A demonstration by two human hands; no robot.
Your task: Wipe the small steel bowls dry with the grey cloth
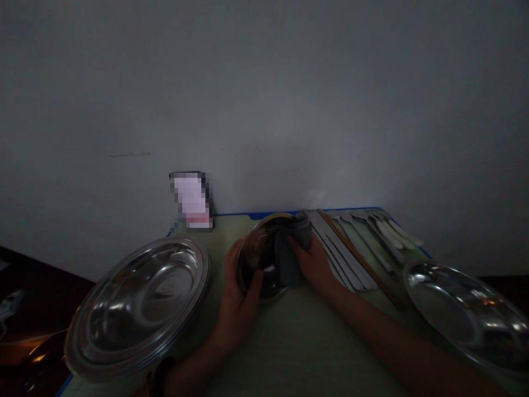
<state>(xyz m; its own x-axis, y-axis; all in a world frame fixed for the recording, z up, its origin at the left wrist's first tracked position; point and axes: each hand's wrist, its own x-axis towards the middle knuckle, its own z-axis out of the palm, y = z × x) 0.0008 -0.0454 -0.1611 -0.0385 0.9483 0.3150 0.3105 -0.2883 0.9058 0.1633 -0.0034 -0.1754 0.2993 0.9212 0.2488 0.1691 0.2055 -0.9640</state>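
A shiny metal bowl is tilted toward me over the middle of the table. My left hand grips its left rim, with the thumb inside the bowl and the fingers behind it. In my right hand is a dark patterned cloth, pressed against the right side of the bowl and draped over its rim. The thumb lies on the cloth; the other fingers are mostly hidden.
Stacked metal basins stand at the left. At the right is another metal basin. Table knives, chopsticks, and spoons or forks lie behind my right arm. A phone leans against the wall.
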